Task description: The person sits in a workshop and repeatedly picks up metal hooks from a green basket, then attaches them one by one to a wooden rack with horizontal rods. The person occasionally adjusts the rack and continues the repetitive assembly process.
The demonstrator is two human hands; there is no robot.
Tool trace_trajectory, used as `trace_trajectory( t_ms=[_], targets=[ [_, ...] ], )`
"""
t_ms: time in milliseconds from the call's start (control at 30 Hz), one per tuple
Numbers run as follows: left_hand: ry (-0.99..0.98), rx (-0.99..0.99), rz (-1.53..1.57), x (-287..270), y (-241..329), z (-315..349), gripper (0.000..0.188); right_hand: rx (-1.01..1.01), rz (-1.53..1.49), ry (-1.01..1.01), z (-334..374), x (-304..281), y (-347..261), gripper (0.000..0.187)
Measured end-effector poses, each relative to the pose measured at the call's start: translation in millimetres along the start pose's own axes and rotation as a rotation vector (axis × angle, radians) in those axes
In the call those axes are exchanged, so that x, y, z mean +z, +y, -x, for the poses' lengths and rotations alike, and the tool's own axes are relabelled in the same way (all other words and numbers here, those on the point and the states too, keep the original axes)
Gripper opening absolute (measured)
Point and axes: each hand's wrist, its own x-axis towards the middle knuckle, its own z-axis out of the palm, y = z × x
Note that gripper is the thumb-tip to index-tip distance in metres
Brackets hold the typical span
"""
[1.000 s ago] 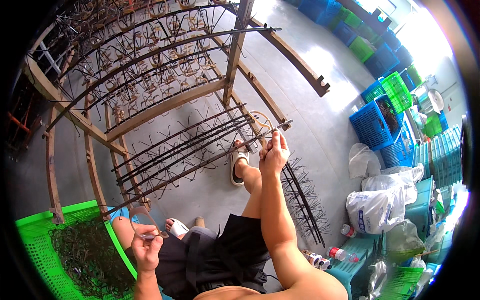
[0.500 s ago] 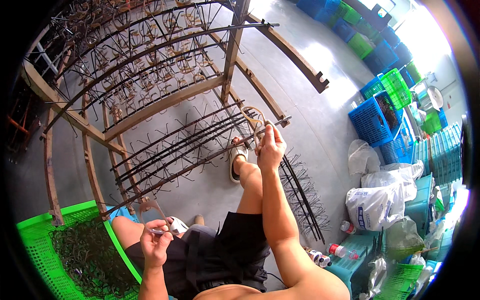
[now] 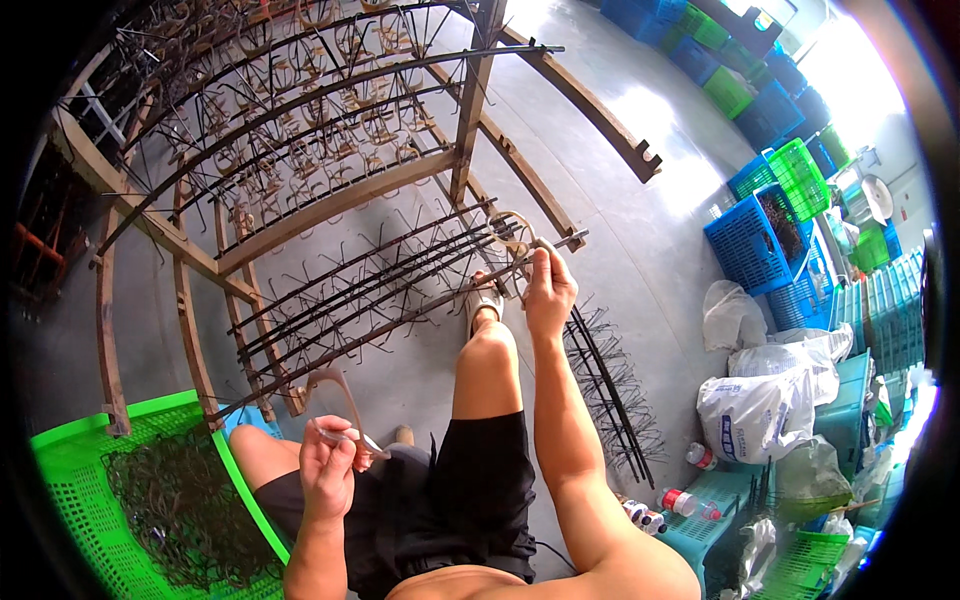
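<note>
My right hand (image 3: 549, 290) is closed in a pinch at the right end of the front hooked bar (image 3: 400, 320). Its fingers meet the lower end of a tan looped band (image 3: 513, 232), partly hidden by them. Lower left, my left hand (image 3: 328, 465) grips another tan curved band (image 3: 352, 402) between thumb and fingers; this one arches up and bends back down beside the hand. A shiny pale part shows at the fingers. Close to my left arm stands a green basket (image 3: 60, 470) holding a tangle of dark curved pieces (image 3: 180, 505).
A brown metal rack (image 3: 340, 185) carries bars hung with many tan curved bands. More hooked bars (image 3: 610, 400) lie to the right of my right arm. White plastic bags (image 3: 755, 410), bottles (image 3: 690, 503) and blue crates (image 3: 745, 240) stand along the right side.
My left hand has risen slightly and turned, so its band now arches over to the right of the fingers. My right hand stays at the bar end. The view has shifted slightly.
</note>
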Motion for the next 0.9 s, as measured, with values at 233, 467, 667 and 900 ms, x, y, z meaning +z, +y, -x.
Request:
trace_trajectory(
  t_ms=[233, 467, 667, 900],
  targets=[
    [-0.061, -0.052, 0.073, 15, 5, -7, 0.023, 0.060, -0.052, 0.020, 1, 7, -11, 0.026],
    [-0.009, 0.202, -0.014, 29, -8, -23, 0.026, -0.557, 0.662, 0.029, 65, 4, -68, 0.041],
    [-0.008, 0.328, -0.099, 29, -10, -33, 0.025, -0.162, 0.076, -0.723, 160, 21, -95, 0.025],
    [1.112, 0.646, -0.912, -212, 40, 18, 0.020, 0.091, -0.117, 0.060, 56, 38, -25, 0.022]
  ],
)
